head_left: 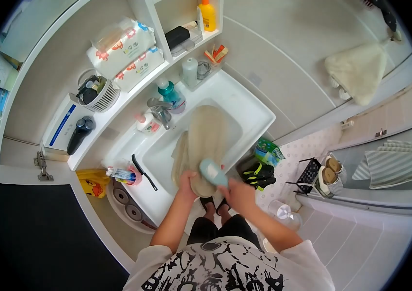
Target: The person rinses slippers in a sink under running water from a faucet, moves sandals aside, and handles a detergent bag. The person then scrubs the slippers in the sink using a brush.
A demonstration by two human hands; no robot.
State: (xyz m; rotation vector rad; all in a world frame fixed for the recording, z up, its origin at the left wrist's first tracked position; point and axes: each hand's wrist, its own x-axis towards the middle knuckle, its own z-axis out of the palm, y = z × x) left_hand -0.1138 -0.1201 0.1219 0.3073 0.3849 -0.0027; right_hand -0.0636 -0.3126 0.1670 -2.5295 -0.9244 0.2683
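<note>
White bathroom walls and cabinets surround a white rectangular washbasin (253, 104), seen from above. At far left, a white cardboard box with a blue stripe (65, 121) stands on a white shelf, a black electric shaver (80, 134) just beside it. Next comes a white slatted plastic basket (103, 98) of small items, then two white, flower-printed soft packs (127, 46), one above the other. Below, a pink cup (133, 176) holding tubes stands on the basin's left end, near a slim black curved implement (144, 172). Further right are a white pump bottle with a pink top (147, 122), a silver metal tap (160, 112) and a teal-and-clear bottle (172, 97). In the bowl, a narrow beige piece (180, 155) lies beside a long, round-ended beige piece (207, 133), which reaches toward the person over the front rim. The left hand (186, 183) is partly closed, thumb on the long piece's near left edge; its other fingers are mostly hidden. The right hand (238, 195) curls around the lower end of a pale blue oblong tool (213, 172), which overlaps that piece; its underside is hidden. Farther right, black-and-lime footwear (260, 175) sits on the floor.
</note>
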